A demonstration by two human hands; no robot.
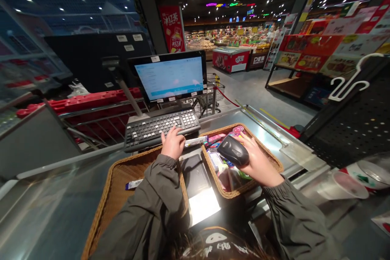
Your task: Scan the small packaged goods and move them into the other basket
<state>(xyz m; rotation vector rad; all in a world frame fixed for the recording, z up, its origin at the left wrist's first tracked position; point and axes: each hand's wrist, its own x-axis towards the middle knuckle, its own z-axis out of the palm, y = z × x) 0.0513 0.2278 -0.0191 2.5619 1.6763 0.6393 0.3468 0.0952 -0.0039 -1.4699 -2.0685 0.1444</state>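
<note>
Goods (217,163) fill the right basket (227,195) in a packed heap, while the left basket (122,166), towards eight o'clock from it, shows a lone tube (134,185); the left sleeve (152,195) hides part of that basket. Judging by this split, the work seems near its beginning, with one piece set apart and most of the heap left, though the direction of sorting cannot be told for sure. The screen (170,75), at twelve o'clock from the left hand (173,144), carries lines of text too blurred to read as a count.

The right hand (258,160) is closed round the scanner (233,151): the fingers wrap over its far side, and its body sits at nine o'clock from the palm, above the goods. Whether it touches them is unclear.

The left hand is palm down, fingers bent and a little spread, at the near edge of the keyboard (161,130), which extends towards eleven o'clock. A white packet (196,142) sticks out towards three o'clock, just beside these fingers; whether they pinch it or it merely lies there cannot be told.
</note>
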